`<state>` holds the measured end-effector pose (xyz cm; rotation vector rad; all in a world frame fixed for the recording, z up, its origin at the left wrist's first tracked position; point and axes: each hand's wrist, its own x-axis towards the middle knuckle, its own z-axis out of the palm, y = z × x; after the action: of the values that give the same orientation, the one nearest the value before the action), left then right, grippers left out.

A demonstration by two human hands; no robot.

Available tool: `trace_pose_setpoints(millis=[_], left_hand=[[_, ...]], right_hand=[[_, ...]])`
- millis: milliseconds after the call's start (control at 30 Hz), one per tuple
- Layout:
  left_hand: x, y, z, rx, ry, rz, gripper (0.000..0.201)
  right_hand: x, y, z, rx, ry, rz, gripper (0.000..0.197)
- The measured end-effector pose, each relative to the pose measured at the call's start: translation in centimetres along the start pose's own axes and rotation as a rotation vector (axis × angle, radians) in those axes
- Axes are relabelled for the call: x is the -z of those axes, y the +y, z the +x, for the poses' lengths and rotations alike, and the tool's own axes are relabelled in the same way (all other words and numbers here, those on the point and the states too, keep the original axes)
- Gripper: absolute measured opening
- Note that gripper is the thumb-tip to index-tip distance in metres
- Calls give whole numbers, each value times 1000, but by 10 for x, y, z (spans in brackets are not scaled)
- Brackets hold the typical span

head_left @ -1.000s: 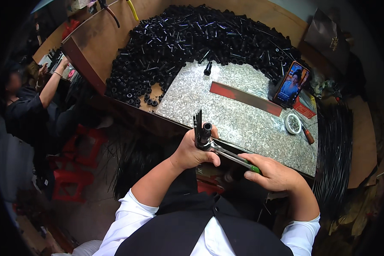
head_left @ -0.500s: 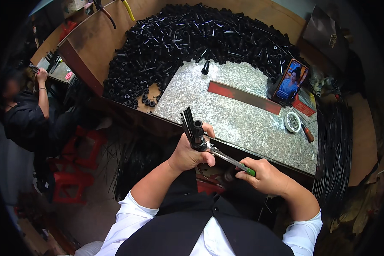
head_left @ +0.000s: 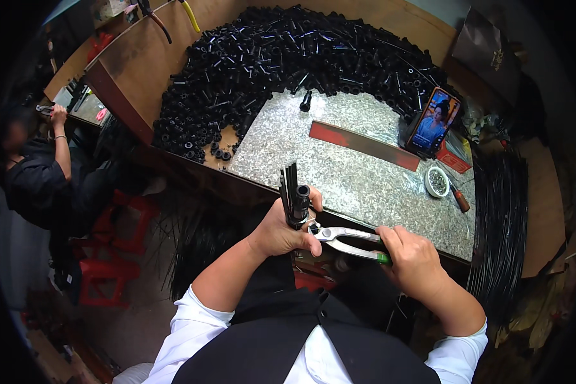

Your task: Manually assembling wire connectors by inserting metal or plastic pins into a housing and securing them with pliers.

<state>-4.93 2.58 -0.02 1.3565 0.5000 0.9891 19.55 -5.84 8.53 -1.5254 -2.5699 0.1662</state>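
Observation:
My left hand (head_left: 281, 232) is wrapped round a black tubular part (head_left: 299, 203) held upright, with several thin black rods (head_left: 288, 182) standing beside it in the same grip. In my right hand (head_left: 415, 259) are metal pliers (head_left: 347, 240) with green on the handle ends. The two handles are spread apart. The jaws sit against the side of the black part, next to my left thumb; what lies between them is too small to make out. Both hands are just in front of the table's near edge.
A speckled tabletop (head_left: 269, 150) carries a large heap of black tubular parts (head_left: 301, 48), a red-brown flat bar (head_left: 365, 146), a phone (head_left: 434, 121), a white bowl of small pieces (head_left: 437, 182) and a screwdriver (head_left: 459, 197). Long black rods (head_left: 498, 217) hang at right. A co-worker (head_left: 38, 173) sits left.
The pliers' handles have spread apart, from nearly together. My right hand has moved slightly right with them. My left hand and the black part have shifted a little right.

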Motion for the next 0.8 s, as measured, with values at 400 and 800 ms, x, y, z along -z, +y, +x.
trace_pose_setpoints(millis=[400, 800], left_hand=[[-5, -4, 0, 19, -98, 109, 62], [-6, -12, 1, 64, -114, -130, 60]], right_hand=[[8, -2, -2, 61, 24, -279, 36], [-3, 7, -3, -34, -184, 125, 37]])
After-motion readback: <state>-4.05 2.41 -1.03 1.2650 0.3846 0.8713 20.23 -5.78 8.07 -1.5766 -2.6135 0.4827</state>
